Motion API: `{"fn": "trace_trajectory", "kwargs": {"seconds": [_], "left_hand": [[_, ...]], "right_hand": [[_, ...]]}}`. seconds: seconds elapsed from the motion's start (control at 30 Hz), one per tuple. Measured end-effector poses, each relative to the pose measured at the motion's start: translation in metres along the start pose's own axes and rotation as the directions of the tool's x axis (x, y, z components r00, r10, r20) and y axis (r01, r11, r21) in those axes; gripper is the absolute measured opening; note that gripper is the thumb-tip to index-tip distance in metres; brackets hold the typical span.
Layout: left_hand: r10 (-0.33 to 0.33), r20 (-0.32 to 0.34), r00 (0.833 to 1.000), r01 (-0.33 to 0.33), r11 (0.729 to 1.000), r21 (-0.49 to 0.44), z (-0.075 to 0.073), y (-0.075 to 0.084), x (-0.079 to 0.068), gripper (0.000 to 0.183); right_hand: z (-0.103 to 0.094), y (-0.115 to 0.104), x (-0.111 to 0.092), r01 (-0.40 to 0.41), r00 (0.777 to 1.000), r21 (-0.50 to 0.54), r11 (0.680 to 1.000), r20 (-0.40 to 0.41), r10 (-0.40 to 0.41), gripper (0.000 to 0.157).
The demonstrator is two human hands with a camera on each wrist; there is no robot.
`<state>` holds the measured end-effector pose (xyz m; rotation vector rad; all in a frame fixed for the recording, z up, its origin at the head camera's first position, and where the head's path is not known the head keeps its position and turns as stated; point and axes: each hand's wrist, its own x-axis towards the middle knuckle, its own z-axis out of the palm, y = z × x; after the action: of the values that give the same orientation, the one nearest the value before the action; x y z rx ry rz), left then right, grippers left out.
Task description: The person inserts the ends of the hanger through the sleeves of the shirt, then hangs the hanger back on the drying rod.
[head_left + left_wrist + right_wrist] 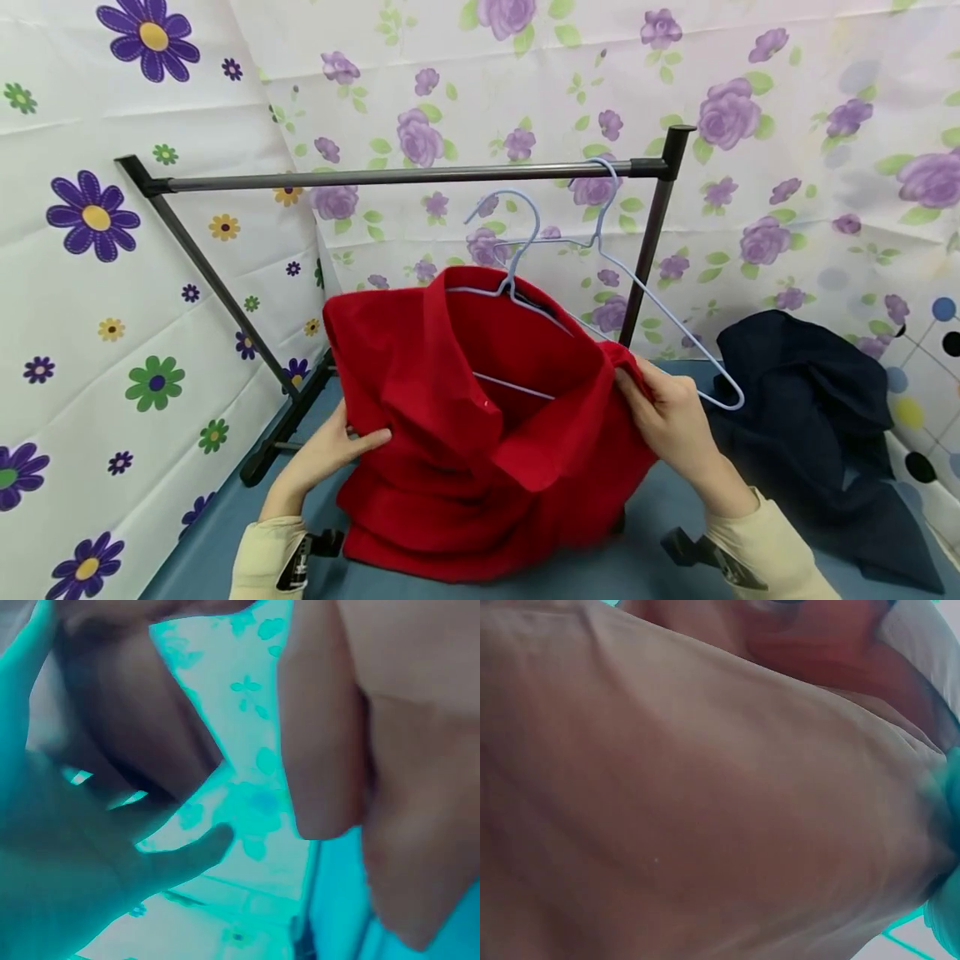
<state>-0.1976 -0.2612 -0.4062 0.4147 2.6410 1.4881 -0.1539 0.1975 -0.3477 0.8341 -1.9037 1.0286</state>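
In the head view a red collared shirt (442, 475) is held up with its neck opening towards me. A light-blue hanger (527, 242) sits inside it, its hook sticking up out of the collar. My right hand (678, 425) pinches the shirt at the right shoulder. At the left side is my left hand (330, 450), thumb stretched out over the front and fingers mostly hidden by cloth. The left wrist view shows this left hand (82, 855) with its thumb standing apart from the fabric. Cloth (727, 795) fills most of the right wrist view.
Behind the shirt stands a dark metal rack (405, 175). A second light-blue hanger (660, 304) hangs bare from its rail, near the right end. A dark navy garment (802, 417) lies crumpled on the blue surface (645, 567) at the right. Flowered sheets (465, 92) form the background.
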Motion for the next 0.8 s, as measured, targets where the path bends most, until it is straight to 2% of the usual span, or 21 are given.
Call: {"fn": "trace_trajectory", "kwargs": {"seconds": [0.07,0.17,0.23,0.3,0.43,0.53,0.73,0.8], "left_hand": [[-0.031,0.079,0.996,0.032,0.999,-0.015,0.006,-0.005,0.001,0.1],[-0.052,0.207,0.977,0.052,0.999,0.008,0.018,-0.013,0.003,0.096],[-0.036,0.285,0.958,0.027,0.999,0.033,0.026,-0.018,0.005,0.085],[-0.01,0.323,0.946,-0.009,0.998,0.055,0.034,-0.021,0.007,0.079],[0.069,0.318,0.946,-0.101,0.991,0.087,0.042,-0.028,0.011,0.075],[0.122,0.298,0.947,-0.17,0.976,0.14,0.044,-0.03,0.013,0.068],[0.188,0.272,0.944,-0.271,0.913,0.306,0.041,-0.032,0.013,0.012],[0.213,0.25,0.945,-0.291,0.896,0.336,0.037,-0.032,0.011,0.007]], "right_hand": [[0.0,-0.003,0.006,0.0,1.0,0.008,1.0,-0.017,0.0,0.018],[0.0,-0.006,0.012,-0.002,0.998,0.016,1.0,-0.056,0.003,0.016],[0.0,-0.006,0.013,-0.012,0.997,0.022,1.0,-0.081,0.013,0.015],[0.0,-0.006,0.013,-0.02,0.995,0.027,0.999,-0.101,0.023,0.015],[-0.001,-0.006,0.012,-0.03,0.994,0.028,0.999,-0.105,0.033,0.015],[-0.001,-0.005,0.01,-0.018,0.995,0.016,1.0,-0.101,0.02,0.012],[-0.001,-0.001,0.007,-0.008,0.997,0.007,1.0,-0.072,0.009,0.01],[-0.001,0.0,0.008,-0.012,0.998,0.004,1.0,-0.059,0.012,0.01]]}}
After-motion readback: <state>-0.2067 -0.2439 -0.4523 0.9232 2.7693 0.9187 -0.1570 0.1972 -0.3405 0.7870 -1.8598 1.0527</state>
